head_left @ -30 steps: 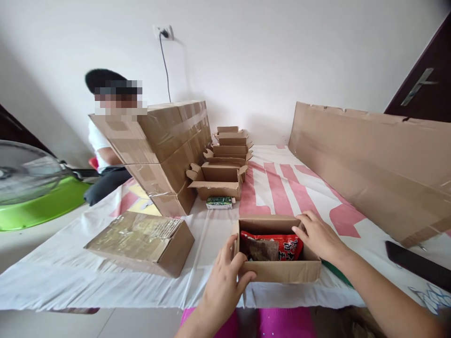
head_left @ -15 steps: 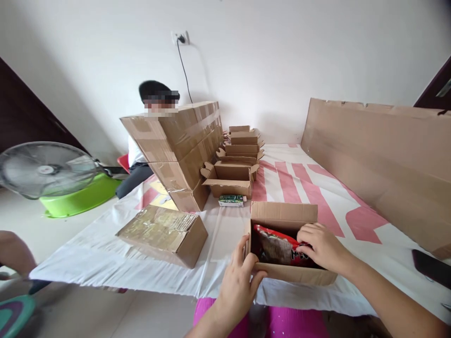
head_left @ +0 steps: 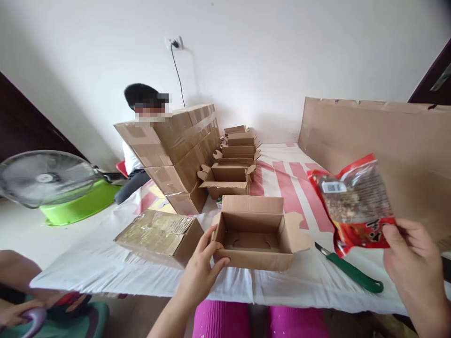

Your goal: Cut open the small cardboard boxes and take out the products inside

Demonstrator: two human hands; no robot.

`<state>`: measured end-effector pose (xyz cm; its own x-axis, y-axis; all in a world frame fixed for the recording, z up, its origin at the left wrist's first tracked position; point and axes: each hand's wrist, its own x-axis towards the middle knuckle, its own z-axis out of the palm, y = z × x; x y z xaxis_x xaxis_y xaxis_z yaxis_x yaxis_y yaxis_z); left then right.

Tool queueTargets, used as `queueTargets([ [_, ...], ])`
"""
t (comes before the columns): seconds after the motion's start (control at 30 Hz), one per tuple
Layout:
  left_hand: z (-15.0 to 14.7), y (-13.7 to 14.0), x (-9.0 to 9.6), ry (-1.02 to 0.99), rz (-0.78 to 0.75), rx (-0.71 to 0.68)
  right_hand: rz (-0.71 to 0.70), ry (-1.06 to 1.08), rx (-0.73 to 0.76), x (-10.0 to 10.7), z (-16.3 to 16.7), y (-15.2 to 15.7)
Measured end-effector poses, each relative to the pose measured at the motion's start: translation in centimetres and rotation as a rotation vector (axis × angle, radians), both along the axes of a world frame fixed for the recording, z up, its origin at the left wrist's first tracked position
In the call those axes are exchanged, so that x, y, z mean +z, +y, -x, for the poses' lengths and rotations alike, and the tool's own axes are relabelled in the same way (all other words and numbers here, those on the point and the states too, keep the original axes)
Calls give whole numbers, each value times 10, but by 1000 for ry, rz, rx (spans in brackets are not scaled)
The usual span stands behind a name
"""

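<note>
My right hand (head_left: 410, 251) pinches the lower corner of a red food packet (head_left: 355, 206), which has a clear window, a white label and dark lettering. It is raised over the right side of the table. My left hand (head_left: 204, 263) grips the left front corner of an open cardboard box (head_left: 255, 260), whose bottom shows with nothing on it. The box's back flap stands up and its right flap sticks outward. Beneath the packet lies a green-handled utility knife (head_left: 355, 274), blade towards the box.
A taped carton (head_left: 158, 234) sits left of the box. Behind are stacked cartons (head_left: 176, 155) and a row of open boxes (head_left: 225, 188). A large cardboard sheet (head_left: 369, 126) stands right. A person (head_left: 132, 157) sits behind the stack; a fan (head_left: 45, 178) stands left.
The red packet has come out of the box and moved right and up in my right hand. The box has shifted left with my left hand, and the knife has come into view.
</note>
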<state>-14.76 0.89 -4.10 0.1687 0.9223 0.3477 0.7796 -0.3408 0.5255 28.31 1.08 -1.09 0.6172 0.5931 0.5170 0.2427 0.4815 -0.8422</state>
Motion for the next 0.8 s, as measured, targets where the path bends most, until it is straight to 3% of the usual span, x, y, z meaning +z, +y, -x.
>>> queueTargets([
  [0.13,11,5,-7,71,-37,70,206,-317,7,-36,-20,-13],
  [0.27,-15,-9,-8,137,-290,140,246,-663,34,-63,-23,-23],
  [0.33,-35,-19,-6,215,-367,43,302,-732,76,-74,-18,-27],
  [0.43,-59,-22,-7,350,-355,-100,370,-789,184,-90,-8,-31],
  [0.6,-62,16,-15,351,-263,17,345,-799,195,-107,0,-30],
  [0.8,-28,78,-4,398,-208,175,377,-802,187,-119,-7,-24],
])
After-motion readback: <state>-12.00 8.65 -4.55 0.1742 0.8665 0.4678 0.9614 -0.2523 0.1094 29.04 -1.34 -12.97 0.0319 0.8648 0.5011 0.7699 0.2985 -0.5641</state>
